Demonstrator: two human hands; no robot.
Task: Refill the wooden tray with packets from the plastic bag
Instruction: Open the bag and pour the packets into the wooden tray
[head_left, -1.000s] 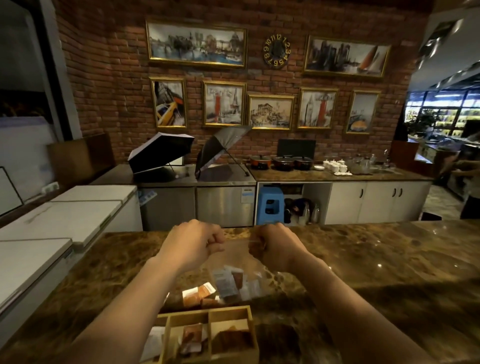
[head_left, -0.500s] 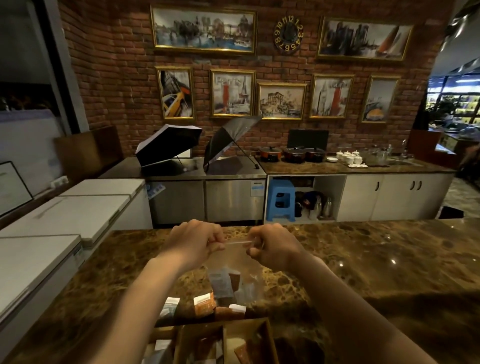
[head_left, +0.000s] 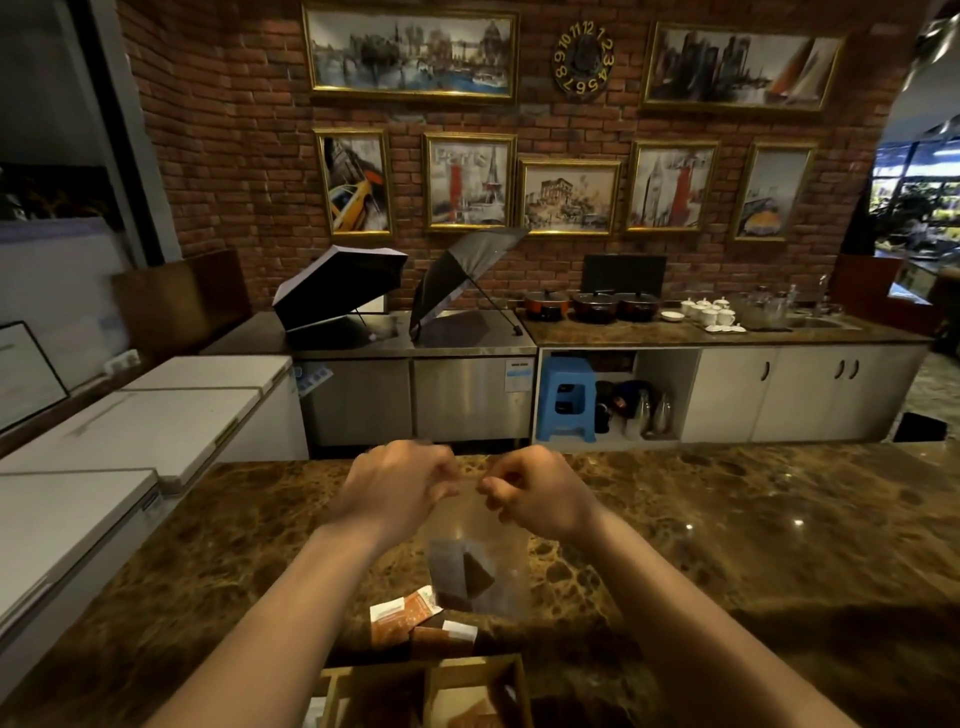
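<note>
Centre frame: left hand (head_left: 397, 488) and right hand (head_left: 537, 493) pinching top edge of clear plastic bag (head_left: 475, 551), brown packets (head_left: 460, 574) inside. Bottom centre: wooden tray (head_left: 511, 686), compartments holding packets; orange packets (head_left: 397, 618) loose on marble counter (head_left: 727, 519).

Loose packets (head_left: 402, 618) just beyond tray (head_left: 511, 686)

A clear plastic bag (head_left: 475, 561) is hanging upright above the counter, pinched at its top edge, with a few dark brown packets (head_left: 462, 577) sagging in its bottom. Just below it, orange-and-white packets (head_left: 402, 618) are lying loose on the counter near its front edge. The wooden tray (head_left: 511, 680) is sitting at that front edge, its compartments holding a few brown packets.
</note>
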